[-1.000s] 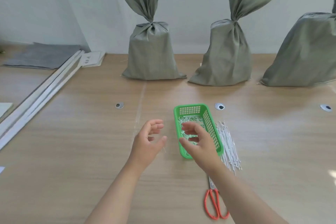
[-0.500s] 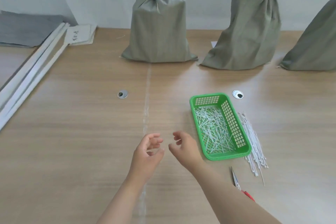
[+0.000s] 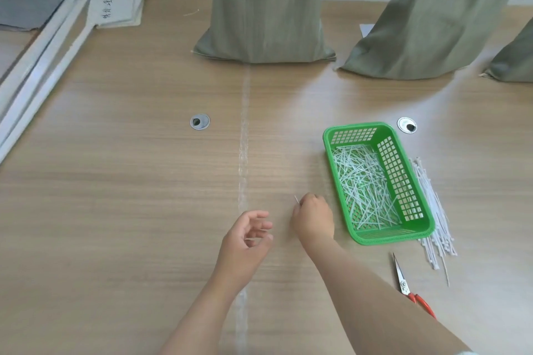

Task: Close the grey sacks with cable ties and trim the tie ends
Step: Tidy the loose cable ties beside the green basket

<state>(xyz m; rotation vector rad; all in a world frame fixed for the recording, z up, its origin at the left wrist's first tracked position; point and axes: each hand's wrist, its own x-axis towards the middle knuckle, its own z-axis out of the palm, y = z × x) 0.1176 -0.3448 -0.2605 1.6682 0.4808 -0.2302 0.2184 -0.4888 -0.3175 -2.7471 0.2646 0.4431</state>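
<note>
**Small offcut pinched at the counter; loss of the piece was the main risk**

The right hand (image 3: 313, 219) was closed in a pinch grip on a thin white sliver (image 3: 296, 199), apparently a trimmed tie end, whose tip showed just above the knuckles. The left hand (image 3: 248, 239) lay just beside it, fingers loosely curled and half open, holding nothing.

The green basket (image 3: 421, 232) of offcuts stood just to the right of the grip. The spare cable ties (image 3: 432, 219) lay beyond it, the scissors (image 3: 403, 285) nearer the person. The grey sacks (image 3: 268, 8) stood well beyond both hands; their necks were out of view.

Judged risks: the sliver was slight and smooth and could slip from the pinch onto the pale counter (image 3: 115, 210), where it would be hard to see. A hasty toss could miss the basket.
</note>
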